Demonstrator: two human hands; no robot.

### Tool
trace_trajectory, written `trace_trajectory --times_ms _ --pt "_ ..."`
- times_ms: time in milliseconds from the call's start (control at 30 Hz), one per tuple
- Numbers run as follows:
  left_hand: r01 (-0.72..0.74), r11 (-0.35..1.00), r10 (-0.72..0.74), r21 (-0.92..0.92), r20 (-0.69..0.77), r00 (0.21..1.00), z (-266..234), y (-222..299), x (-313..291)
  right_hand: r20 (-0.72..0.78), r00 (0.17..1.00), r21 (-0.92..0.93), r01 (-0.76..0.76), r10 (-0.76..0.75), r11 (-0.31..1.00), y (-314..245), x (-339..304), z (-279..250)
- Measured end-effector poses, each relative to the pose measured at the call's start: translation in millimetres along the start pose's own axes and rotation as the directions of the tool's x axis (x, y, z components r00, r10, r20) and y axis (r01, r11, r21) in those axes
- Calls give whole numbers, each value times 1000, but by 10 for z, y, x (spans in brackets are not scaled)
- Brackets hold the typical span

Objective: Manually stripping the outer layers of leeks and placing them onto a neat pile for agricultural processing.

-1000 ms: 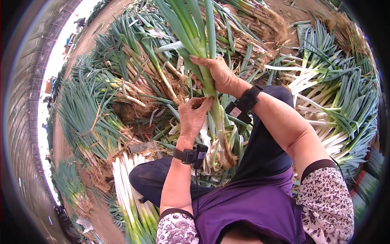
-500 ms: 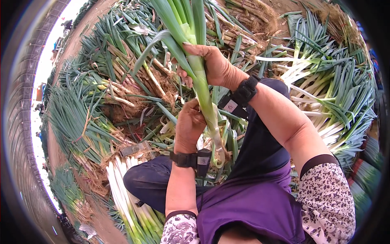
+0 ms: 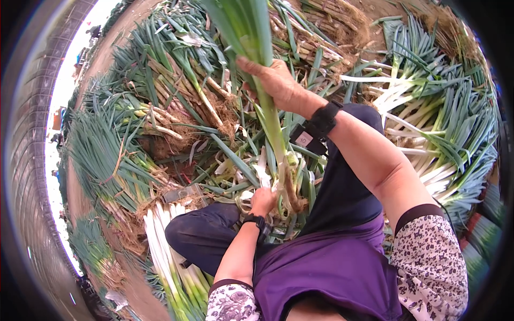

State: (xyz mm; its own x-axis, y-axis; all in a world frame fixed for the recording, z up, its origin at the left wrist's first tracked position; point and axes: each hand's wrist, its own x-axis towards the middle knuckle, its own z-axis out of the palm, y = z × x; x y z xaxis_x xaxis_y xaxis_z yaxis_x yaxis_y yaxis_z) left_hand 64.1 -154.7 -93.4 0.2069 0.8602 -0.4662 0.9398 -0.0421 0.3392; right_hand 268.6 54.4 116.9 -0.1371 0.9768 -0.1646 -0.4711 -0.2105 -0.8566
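My right hand [image 3: 279,88] is closed round the upper stalk of a large green onion [image 3: 273,125]. The onion stands nearly upright, its wide green leaves running out at the top of the picture and its lower end near my bent legs. Lower down, my left hand [image 3: 262,202] is closed beside the bottom of the stalk, next to whitish strips of peel [image 3: 261,174]. What its fingers hold is hidden. Loose leaves and torn skins lie on the ground around the stalk's lower end.
Unpeeled green onions with brown roots [image 3: 176,93] lie in heaps ahead and to the left. Clean white-stalked onions [image 3: 428,134] are piled at the right. Another white-stalked bundle [image 3: 160,241] lies beside my left knee [image 3: 198,230]. A curved wall [image 3: 32,176] runs along the far left.
My left hand has moved down from the middle of the stalk to beside its lower end. Skin now hangs loose low on the stalk. The right hand keeps its grip.
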Motion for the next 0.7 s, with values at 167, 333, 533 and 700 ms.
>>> trace_trajectory --times_ms 167,333,533,700 --pt "-265 870 -69 -416 -635 769 -657 311 94 83 988 -181 141 -127 973 -52 81 -227" --pt "-520 836 167 -178 -819 549 -1393 1050 224 89 986 -285 163 -143 945 170 93 -281" --pt "-458 877 156 -143 -817 555 -1349 1060 300 -101 975 -451 133 -199 882 296 94 -255" --pt "-443 883 133 -155 -822 554 -1392 1025 355 -100 975 -481 129 -200 867 327 148 -251"
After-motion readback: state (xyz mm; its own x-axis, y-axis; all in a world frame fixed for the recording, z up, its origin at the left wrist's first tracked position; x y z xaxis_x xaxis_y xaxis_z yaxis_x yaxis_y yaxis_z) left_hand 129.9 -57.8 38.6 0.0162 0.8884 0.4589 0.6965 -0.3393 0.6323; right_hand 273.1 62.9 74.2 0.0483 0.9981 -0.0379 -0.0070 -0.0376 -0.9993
